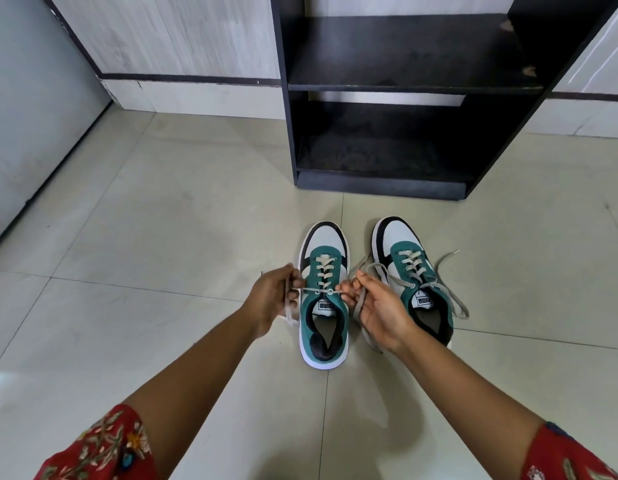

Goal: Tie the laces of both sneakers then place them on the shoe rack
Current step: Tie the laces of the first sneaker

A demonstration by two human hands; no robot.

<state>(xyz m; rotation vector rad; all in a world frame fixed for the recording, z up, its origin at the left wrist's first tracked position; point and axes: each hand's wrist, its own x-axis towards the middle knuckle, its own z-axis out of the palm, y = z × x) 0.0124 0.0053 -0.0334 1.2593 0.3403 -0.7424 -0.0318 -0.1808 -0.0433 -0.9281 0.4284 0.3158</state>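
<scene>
Two green, white and black sneakers stand side by side on the tiled floor, toes pointing at the shoe rack (380,187). My left hand (271,297) pinches the left lace end of the left sneaker (324,268), pulling it out to the left. My right hand (376,306) grips that shoe's other lace end, pulled out to the right. The lace runs taut across the top eyelets between my hands. The right sneaker (402,251) sits untouched with its grey laces (446,289) lying loose over its sides and the floor.
The black shoe rack has two open shelves (404,53), both bare, and stands against a pale wood-grain wall. A grey panel (34,116) lines the left side. Beige floor tiles (162,237) surround the shoes.
</scene>
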